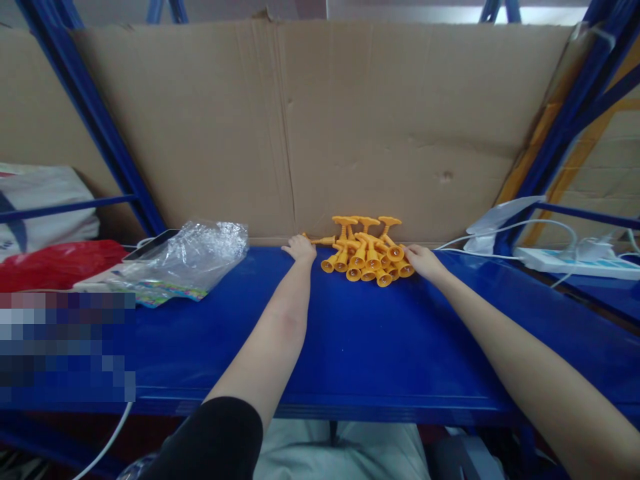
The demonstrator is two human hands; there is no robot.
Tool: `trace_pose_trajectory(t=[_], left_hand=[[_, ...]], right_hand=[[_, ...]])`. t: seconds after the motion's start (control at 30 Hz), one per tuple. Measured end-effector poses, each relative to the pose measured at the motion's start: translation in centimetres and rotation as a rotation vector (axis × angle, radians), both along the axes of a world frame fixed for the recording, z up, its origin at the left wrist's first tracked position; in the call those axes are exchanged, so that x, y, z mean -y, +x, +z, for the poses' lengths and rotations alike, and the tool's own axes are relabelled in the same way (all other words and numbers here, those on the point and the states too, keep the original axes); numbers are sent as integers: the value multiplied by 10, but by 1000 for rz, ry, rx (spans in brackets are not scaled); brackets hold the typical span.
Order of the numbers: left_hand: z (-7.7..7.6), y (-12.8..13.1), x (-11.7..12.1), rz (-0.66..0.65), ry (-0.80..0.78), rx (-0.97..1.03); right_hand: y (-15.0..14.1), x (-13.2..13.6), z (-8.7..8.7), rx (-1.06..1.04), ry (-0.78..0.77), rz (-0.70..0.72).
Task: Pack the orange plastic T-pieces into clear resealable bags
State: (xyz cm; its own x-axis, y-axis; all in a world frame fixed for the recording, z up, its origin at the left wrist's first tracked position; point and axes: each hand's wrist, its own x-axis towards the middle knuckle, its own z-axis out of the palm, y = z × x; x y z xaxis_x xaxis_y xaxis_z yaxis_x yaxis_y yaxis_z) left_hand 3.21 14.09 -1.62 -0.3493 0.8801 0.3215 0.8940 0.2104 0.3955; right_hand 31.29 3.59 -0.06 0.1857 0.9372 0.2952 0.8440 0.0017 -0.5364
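Yellow pieces heaped at back edge, one hand at each side

The heap of yellow pieces (370,260), cup-ended, several with T-shaped handles, lies by the back edge of the blue worktop (345,340), in front of the cardboard panel (380,120). The left hand (300,249) is palm down, partly spread, beside a single yellow piece (324,241); whether it grips this cannot be told. The right hand (421,261) is loosely curled against the heap's right side; any hold is hidden. A clear plastic bag (200,250) lies toward the back left corner.
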Motion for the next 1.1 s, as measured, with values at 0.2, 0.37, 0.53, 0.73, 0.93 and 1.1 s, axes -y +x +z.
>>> trace_pose_trajectory(t=[0.2,0.37,0.53,0.73,0.93,1.1], left_hand=[[1,-2,-1,-6,40,5],[1,-4,-3,-26,67,1],[3,-6,-4,-44,66,0],[3,-1,-2,-57,67,2],[4,6,2,-61,70,-24],[9,4,3,-122,143,-42]], right_hand=[[2,-2,-2,-12,14,3],[-2,0,1,-4,-33,-16],[-3,1,2,-17,-31,-14],[-4,2,3,9,-42,-31],[-5,4,5,-1,-58,-30],[-5,4,4,-7,-44,-29]])
